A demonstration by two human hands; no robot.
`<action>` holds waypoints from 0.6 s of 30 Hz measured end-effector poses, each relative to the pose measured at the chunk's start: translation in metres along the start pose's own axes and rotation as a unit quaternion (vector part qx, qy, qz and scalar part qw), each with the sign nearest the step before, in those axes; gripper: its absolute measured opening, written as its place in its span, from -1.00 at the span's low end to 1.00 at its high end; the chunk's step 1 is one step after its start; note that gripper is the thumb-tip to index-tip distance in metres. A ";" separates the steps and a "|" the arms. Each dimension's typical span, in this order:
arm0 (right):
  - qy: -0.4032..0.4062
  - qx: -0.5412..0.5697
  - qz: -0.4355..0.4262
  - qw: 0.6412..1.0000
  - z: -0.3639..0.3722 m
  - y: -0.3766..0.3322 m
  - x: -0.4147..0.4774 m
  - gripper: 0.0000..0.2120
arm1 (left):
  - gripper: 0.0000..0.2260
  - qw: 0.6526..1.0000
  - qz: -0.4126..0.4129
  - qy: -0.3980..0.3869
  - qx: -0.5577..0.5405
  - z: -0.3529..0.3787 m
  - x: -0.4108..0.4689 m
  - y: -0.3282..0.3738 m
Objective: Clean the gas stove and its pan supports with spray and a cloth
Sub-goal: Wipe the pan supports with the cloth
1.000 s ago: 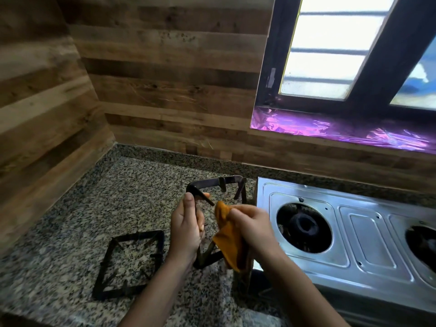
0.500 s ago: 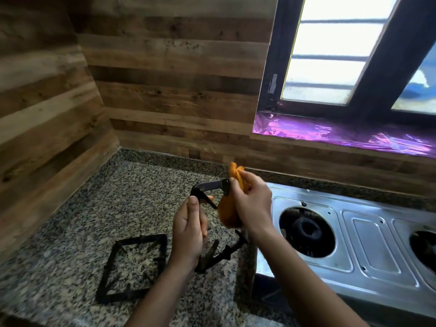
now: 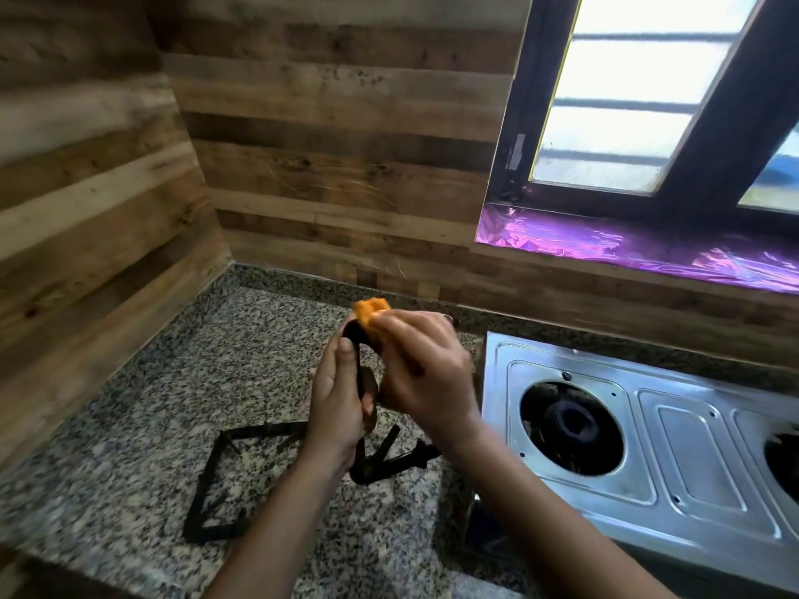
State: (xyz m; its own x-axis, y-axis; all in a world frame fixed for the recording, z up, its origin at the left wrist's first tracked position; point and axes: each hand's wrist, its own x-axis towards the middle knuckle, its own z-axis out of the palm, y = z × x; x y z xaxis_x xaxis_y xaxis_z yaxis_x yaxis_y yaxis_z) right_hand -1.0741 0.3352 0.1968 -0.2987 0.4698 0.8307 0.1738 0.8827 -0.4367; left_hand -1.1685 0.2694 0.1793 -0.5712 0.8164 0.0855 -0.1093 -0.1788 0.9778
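Left hand (image 3: pixel 335 408) wrapped around black pan support (image 3: pixel 380 462), fingers closed on one side bar, frame held upright on edge above granite counter (image 3: pixel 142 425). Lower corner of that support hanging just over counter, contact with stone cannot tell. Right hand (image 3: pixel 421 369) pinching orange cloth (image 3: pixel 371 315), fingers clamped together on it, cloth pressed against top bar of held support. Bit of cloth bunched above fingertips, rest hidden under palm. Slight motion blur on both hands.

Second pan support (image 3: pixel 242 482) lying flat on counter, toward front edge, left of hands, partly hidden behind left wrist. Steel gas stove (image 3: pixel 691 447) at right end of counter, just beside hands, no supports on it, left burner (image 3: pixel 570 425) bare, second burner cut off by right picture edge. Wood-plank wall (image 3: pixel 337 136) along back and left counter edges. Window (image 3: pixel 627 101) above stove, purple shiny sill (image 3: pixel 627 248) under it.
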 end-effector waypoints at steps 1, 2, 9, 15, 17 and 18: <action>-0.020 -0.010 -0.011 1.000 0.005 0.002 0.000 -0.76 | -0.66 1.000 0.005 -0.003 -0.001 0.000 0.000 -0.001; -0.043 -0.010 0.006 0.999 0.007 0.004 0.000 -0.74 | -0.64 1.000 0.003 -0.012 -0.010 -0.001 -0.001 -0.002; -0.159 0.035 0.106 0.981 -0.012 0.017 -0.013 -0.62 | -0.67 0.998 -0.020 -0.059 -0.010 -0.013 0.001 -0.005; -0.171 -0.009 0.142 0.975 -0.026 0.026 -0.039 -0.71 | -0.67 0.996 0.010 -0.092 -0.014 -0.009 0.011 0.009; -0.065 0.038 0.167 0.983 -0.034 0.014 -0.035 -0.71 | -0.65 0.996 0.010 -0.092 -0.015 -0.008 0.015 0.013; -0.014 0.055 0.168 0.984 -0.038 0.008 -0.028 -0.70 | -0.67 0.996 0.008 -0.086 -0.015 -0.008 0.015 0.013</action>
State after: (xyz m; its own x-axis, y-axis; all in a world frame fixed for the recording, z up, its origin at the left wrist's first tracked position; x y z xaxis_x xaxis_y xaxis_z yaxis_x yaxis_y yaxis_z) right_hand -1.0286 0.3286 0.1831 -0.2673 0.7336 0.6248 0.1637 0.6735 -0.7208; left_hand -1.1852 0.2751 0.1918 -0.4247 0.8952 0.1353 -0.1264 -0.2066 0.9702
